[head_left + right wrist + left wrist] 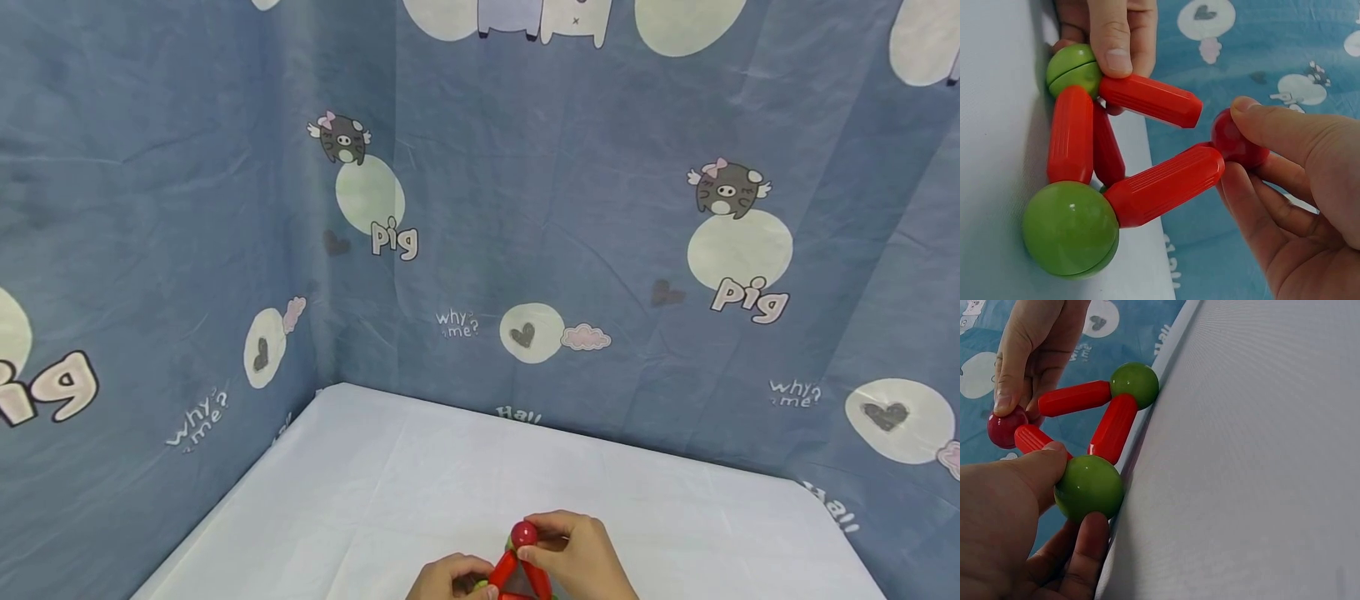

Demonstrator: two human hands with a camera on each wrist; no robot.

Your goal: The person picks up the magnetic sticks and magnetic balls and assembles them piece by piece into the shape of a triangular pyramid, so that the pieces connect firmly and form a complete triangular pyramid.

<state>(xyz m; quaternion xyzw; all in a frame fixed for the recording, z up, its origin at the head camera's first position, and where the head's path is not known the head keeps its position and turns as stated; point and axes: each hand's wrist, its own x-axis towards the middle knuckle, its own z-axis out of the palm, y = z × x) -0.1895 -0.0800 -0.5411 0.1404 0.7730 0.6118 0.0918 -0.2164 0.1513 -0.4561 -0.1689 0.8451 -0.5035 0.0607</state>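
Observation:
A small frame of red rods (1169, 184) and green balls stands at the table's near part. My left hand (447, 577) grips a green ball (1089, 490) at one corner, its thumb on the adjoining red rod (1147, 100). Between thumb and fingers, my right hand (585, 557) pinches a glossy red ball (1235, 144) at the frame's top. Rod ends lie close by the red ball; whether each touches is unclear. Another green ball (1071, 228) joins two rods at the corner nearer the right wrist camera. A further rod and a bit of green are partly hidden behind.
A white-covered table (420, 475) lies under the hands. Blue printed cloth (570, 233) hangs behind it and along the left side, meeting the table's back edge.

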